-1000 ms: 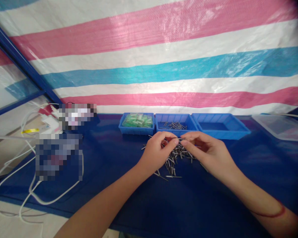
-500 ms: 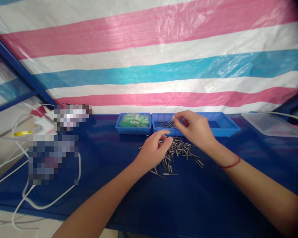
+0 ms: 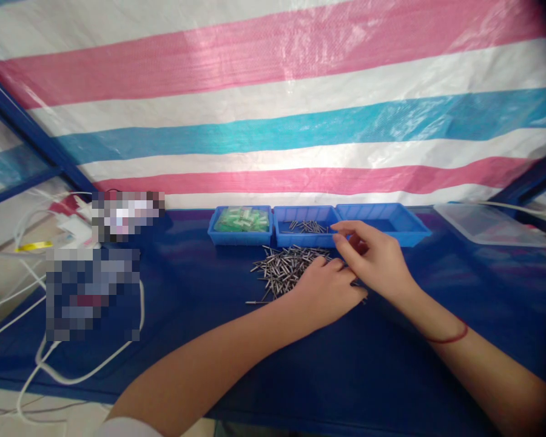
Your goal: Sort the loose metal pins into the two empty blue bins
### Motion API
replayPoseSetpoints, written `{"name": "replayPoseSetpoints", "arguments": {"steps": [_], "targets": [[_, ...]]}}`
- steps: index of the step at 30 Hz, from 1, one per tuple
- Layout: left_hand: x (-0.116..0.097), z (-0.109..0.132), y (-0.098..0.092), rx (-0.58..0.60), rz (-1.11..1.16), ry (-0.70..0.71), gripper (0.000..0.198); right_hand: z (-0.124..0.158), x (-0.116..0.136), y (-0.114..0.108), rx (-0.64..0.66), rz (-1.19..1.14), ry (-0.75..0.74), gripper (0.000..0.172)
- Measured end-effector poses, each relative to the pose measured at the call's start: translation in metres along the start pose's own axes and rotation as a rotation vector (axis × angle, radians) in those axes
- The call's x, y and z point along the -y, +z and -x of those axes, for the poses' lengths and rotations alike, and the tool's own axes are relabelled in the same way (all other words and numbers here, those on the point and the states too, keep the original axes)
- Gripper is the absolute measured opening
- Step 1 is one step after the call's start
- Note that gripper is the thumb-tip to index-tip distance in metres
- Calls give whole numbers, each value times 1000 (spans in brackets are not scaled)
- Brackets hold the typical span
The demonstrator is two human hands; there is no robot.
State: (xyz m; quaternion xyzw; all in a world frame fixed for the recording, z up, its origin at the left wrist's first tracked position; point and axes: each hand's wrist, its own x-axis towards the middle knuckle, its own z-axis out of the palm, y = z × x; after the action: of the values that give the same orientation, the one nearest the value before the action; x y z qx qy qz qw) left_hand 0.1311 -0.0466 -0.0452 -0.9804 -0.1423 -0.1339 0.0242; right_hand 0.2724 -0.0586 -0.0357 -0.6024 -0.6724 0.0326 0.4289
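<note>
Bins (image 3: 300,239) stand 3 abreast behind 1 rivet pile (image 3: 279,270); left hand (image 3: 330,290), right hand (image 3: 382,261): grips unclear.

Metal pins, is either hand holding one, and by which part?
Can't tell: the left hand covers part of the pin pile; the right hand shows none.

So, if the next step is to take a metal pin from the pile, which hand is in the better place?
Probably the left hand: it is low over the right part of the pile of metal pins. The right hand seems raised, by the front right corner of the middle blue bin.
</note>
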Motion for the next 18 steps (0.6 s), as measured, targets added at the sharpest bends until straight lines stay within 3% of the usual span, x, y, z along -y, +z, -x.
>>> {"name": "replayPoseSetpoints", "arguments": {"steps": [7,18], "targets": [[7,0,15,-12,-97,40,20,1,-8,-1,8,-30,34,23],[10,7,1,65,-146,-17,21,4,-10,1,53,-43,4,22]]}}
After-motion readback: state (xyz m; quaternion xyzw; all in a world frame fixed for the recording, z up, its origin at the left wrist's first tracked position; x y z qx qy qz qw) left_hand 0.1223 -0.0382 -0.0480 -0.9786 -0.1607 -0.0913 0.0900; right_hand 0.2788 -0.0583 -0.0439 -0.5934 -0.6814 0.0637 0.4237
